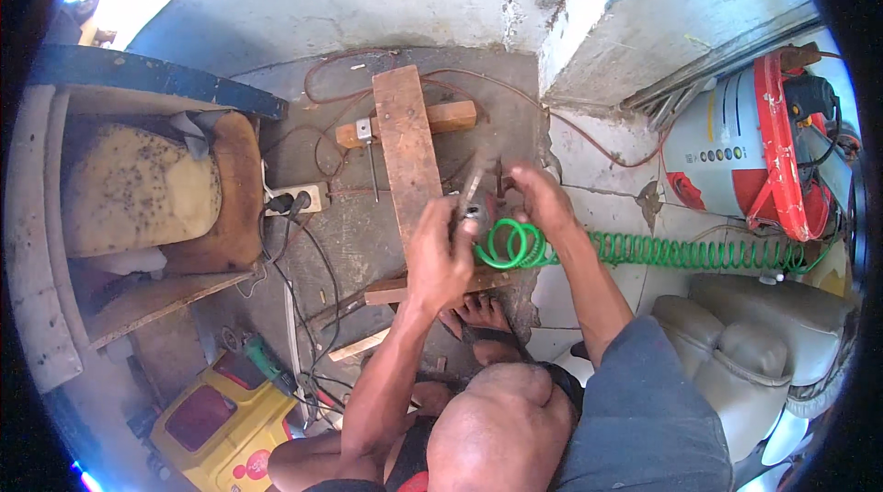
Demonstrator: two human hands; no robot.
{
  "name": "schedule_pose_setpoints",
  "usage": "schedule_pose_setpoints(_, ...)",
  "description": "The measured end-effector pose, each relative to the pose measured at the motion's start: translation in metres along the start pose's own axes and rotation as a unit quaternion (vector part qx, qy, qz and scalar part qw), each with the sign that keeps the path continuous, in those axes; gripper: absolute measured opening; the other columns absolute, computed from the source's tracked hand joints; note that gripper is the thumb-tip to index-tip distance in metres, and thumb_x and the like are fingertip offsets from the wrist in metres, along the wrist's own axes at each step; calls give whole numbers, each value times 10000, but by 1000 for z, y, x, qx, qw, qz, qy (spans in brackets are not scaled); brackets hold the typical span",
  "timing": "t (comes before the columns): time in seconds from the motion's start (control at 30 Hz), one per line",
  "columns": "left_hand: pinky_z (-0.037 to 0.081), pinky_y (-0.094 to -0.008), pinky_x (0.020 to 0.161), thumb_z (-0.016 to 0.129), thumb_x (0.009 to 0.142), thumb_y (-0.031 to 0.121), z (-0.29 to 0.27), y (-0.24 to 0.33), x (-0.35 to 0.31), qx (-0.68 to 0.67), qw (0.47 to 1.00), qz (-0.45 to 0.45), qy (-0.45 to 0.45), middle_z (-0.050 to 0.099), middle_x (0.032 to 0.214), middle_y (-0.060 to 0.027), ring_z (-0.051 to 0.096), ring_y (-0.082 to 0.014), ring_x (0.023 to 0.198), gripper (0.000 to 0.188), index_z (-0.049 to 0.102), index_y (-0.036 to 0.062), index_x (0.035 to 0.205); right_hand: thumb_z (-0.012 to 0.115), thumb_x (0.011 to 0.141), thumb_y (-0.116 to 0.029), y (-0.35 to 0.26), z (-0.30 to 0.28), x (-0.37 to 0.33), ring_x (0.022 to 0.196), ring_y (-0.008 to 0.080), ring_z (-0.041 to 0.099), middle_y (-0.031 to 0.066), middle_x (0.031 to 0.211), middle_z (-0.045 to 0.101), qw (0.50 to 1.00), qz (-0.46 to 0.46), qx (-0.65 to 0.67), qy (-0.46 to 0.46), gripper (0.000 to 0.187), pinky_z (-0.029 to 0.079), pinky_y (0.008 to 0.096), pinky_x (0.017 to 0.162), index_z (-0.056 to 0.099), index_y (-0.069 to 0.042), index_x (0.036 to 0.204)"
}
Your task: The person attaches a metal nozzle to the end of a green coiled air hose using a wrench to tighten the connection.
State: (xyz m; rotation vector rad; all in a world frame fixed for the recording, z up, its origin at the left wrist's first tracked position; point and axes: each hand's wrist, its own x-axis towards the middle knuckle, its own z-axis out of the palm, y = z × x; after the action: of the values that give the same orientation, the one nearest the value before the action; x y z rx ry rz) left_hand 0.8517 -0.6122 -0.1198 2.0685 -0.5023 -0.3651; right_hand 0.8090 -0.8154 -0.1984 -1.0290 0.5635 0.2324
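Observation:
My left hand is closed around a greyish metal tool, seemingly an air tool; a blurred pale, narrow part points up from it. The end of a green coiled hose reaches the tool beside my fingers; the exact joint is hidden. Just right of the tool, my right hand has its fingers curled by a small dark piece, too blurred to name. Both hands are over the right side of a low wooden bench, whose brown plank runs away from me across two wooden crosspieces.
A metal fitting with a rod is on the bench's far crosspiece. At left, a power strip with cables lies near a green angle grinder and yellow container. A tipped pail and grey cushioned item are at right.

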Motion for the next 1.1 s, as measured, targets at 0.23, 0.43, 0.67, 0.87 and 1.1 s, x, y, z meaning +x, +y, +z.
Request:
schedule_pose_setpoints(0.23, 511, -364, 806, 626, 975, 142, -10, -4, 26, -35, 996, -77, -17, 687, 943, -133, 635, -197, 871, 238, 634, -30, 1139, 622, 1023, -340, 19, 15, -50, 770, 120, 611, 45, 922, 620, 947, -251, -182, 84, 403, 522, 278, 732, 743, 44, 1023)
schedule_pose_setpoints(0.43, 514, -341, 787, 667, 954, 180, -9, 4, 49, 15, 988, -134, -73, 692, 872, -119, 639, -167, 849, 272, 663, -25, 1132, 705, 980, -264, 25, -5, -61, 780, 139, 667, 49, 925, 692, 992, 0, -128, -7, 291, 548, 277, 665, 751, 17, 1036)
schedule_pose_setpoints(0.67, 495, -379, 825, 662, 953, 232, -16, 24, 61, -12, 976, -194, -101, 688, 908, -89, 634, -199, 864, 280, 674, -7, 1099, 733, 946, -222, 0, -25, -16, 814, 181, 717, 100, 953, 734, 982, 97, -75, -142, 257, 591, 318, 719, 674, 11, 1038)
schedule_pose_setpoints(0.87, 484, -388, 865, 661, 948, 229, -19, 28, 63, -23, 978, -186, -89, 694, 953, -116, 635, -220, 904, 273, 664, 0, 1097, 777, 855, -164, 23, -39, 31, 877, 216, 722, 90, 1032, 735, 955, -12, -229, -189, 400, 587, 328, 776, 678, -7, 1210)
schedule_pose_setpoints(1.1, 487, -391, 832, 663, 949, 226, -17, 2, 74, -91, 963, -241, -81, 690, 933, -128, 627, -217, 890, 258, 642, -7, 1059, 647, 889, -14, 21, -31, 55, 1054, 205, 694, 102, 1171, 744, 913, -123, -380, -80, 412, 537, 326, 940, 692, -82, 1293)
